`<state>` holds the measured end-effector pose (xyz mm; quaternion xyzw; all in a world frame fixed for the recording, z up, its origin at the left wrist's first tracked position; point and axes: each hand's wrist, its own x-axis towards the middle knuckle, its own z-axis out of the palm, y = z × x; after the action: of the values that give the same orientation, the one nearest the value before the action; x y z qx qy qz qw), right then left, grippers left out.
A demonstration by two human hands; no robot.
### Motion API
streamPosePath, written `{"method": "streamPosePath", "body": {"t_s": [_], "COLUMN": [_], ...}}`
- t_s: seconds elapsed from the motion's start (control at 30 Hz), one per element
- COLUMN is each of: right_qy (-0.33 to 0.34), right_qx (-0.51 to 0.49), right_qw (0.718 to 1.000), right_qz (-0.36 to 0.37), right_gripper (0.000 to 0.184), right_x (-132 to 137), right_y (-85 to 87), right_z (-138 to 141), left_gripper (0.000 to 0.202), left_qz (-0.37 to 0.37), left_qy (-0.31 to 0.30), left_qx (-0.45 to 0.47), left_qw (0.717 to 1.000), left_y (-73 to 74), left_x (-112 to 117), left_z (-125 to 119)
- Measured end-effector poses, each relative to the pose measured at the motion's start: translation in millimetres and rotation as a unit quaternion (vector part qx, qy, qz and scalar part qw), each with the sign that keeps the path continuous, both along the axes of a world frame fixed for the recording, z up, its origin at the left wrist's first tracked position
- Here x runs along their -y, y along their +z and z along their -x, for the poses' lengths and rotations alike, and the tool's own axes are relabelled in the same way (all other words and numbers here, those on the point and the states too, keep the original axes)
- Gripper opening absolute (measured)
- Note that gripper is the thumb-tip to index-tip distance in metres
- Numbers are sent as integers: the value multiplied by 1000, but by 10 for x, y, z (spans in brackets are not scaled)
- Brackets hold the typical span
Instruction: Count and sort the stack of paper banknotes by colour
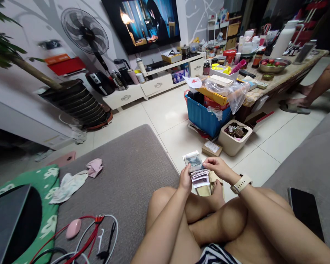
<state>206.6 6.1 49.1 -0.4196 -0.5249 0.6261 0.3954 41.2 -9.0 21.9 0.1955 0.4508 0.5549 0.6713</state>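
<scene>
A bundle of banknotes (200, 175) is in front of my crossed legs, folded so that several note edges show below a bluish-grey note (194, 161). My left hand (185, 179) is closed around the bundle's left side, thumb on top. From the right, my right hand (218, 168) pinches the edge of the bluish-grey note between thumb and fingertips. A cream-strapped watch (241, 184) sits on my right wrist. Part of the bundle is hidden by my left hand.
A smartphone (306, 211) lies on the sofa at my right. On the grey seat at left are cables (93, 234), a pink mouse-shaped item (73, 228), cloths and a laptop (8, 220). A waste bin (234, 141) and blue basket (203, 116) stand ahead; another person's leg (323, 84) shows at right.
</scene>
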Motion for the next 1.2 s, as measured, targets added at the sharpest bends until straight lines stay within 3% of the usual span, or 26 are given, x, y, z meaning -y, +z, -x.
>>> {"method": "streamPosePath", "body": {"t_s": [0.47, 0.8, 1.03, 1.2], "right_qy": [-32, -5, -11, -79], "right_qx": [-27, 22, 36, 55], "right_qw": [999, 1000, 999, 995], "right_qz": [-5, -2, 6, 4], "right_gripper": [34, 50, 41, 39], "right_x": [3, 6, 8, -20], "right_y": [-11, 58, 0, -29], "right_z": [12, 20, 11, 3], "left_gripper": [38, 41, 40, 35], "left_qz": [3, -7, 0, -5], "left_qy": [7, -12, -13, -16], "left_qx": [-35, -4, -7, -15], "left_qw": [999, 1000, 1000, 1000], "left_y": [-92, 2, 4, -16], "left_x": [-21, -1, 6, 4], "left_z": [17, 8, 15, 17]}}
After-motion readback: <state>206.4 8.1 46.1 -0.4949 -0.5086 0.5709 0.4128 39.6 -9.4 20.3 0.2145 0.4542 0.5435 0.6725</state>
